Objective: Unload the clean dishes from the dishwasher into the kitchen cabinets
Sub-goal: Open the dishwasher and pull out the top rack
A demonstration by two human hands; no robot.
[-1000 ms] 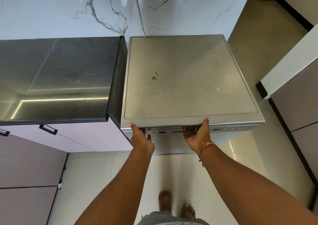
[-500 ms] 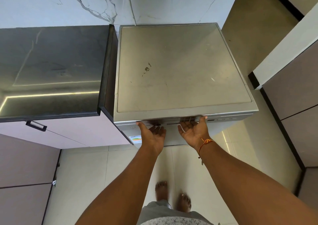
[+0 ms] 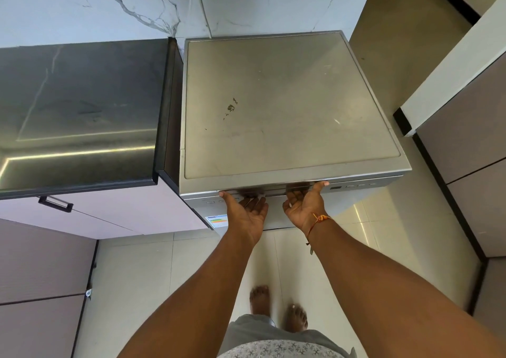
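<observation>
A silver freestanding dishwasher [image 3: 273,105] stands against the marble wall, seen from above, its flat top stained near the middle. Its door is closed or barely ajar. My left hand [image 3: 246,212] and my right hand [image 3: 304,207] are palm-up under the door's top edge, fingers curled into the recessed door handle [image 3: 273,192]. An orange thread circles my right wrist. No dishes are visible; the inside is hidden.
A dark glossy countertop [image 3: 79,116] adjoins the dishwasher on the left, with pale cabinet fronts and a black drawer handle [image 3: 56,203] below. Grey cabinets [image 3: 465,166] stand at right. My bare feet are on the tiled floor [image 3: 153,275].
My hands turned from gripping the front edge from above to palm-up under the door handle and moved closer together. The view shifted slightly back.
</observation>
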